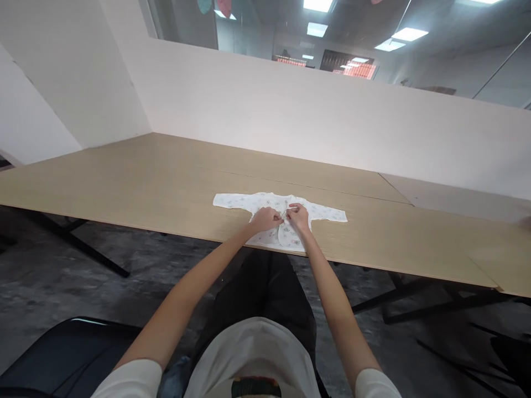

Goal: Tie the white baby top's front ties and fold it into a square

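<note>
A small white baby shirt (290, 237) with a faint print lies face up on the table, its long sleeves spread to both sides. Its lower hem comes close to the table's front edge. My left hand (267, 219) is closed at the middle of the chest, its fingertips pinching the front opening. Just beside it, my right hand (298, 216) pinches the other side of the opening with thumb and fingers. The two hands almost meet. Whatever small fastening may be between the fingertips is hidden.
The long wooden table (124, 177) runs from left to right against a white wall (265, 105) with a window (352, 44) above it. A black chair (70, 354) stands at lower left. Black table legs (87, 249) show beneath the tabletop.
</note>
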Motion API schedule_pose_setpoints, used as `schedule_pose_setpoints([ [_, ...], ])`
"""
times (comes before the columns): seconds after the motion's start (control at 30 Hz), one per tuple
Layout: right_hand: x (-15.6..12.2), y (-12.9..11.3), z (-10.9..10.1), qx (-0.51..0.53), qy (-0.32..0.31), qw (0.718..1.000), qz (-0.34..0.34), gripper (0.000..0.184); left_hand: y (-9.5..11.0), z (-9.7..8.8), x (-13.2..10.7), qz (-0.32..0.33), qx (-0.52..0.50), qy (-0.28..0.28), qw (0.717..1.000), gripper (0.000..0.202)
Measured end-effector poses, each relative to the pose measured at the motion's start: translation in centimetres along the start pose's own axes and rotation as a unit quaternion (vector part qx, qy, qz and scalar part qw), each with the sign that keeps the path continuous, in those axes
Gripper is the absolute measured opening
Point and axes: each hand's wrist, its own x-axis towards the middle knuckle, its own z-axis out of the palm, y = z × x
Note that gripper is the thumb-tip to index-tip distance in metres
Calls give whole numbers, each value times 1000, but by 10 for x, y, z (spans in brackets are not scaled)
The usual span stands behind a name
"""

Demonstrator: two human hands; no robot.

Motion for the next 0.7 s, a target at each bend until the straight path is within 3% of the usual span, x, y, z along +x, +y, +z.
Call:
schedule_pose_setpoints([
  [0.1, -24, -6, -5, -66, -46, 996, -25, 26, -3, -1, -8, 12, 16, -59, 998, 23],
  [0.27, -55, -9, -9, -83, -53, 993, -60, 18, -6, 1, -15, -10, -18, -50, 999, 28],
  [0.43, -58, -11, -10, -48, -63, 995, -67, 11, -3, -1, -16, 0, -26, -54, 998, 31],
  [0.7, -57, -10, -10, -49, -12, 999, -5, 10, -3, -4, -16, -9, -78, -69, 995, 32],
])
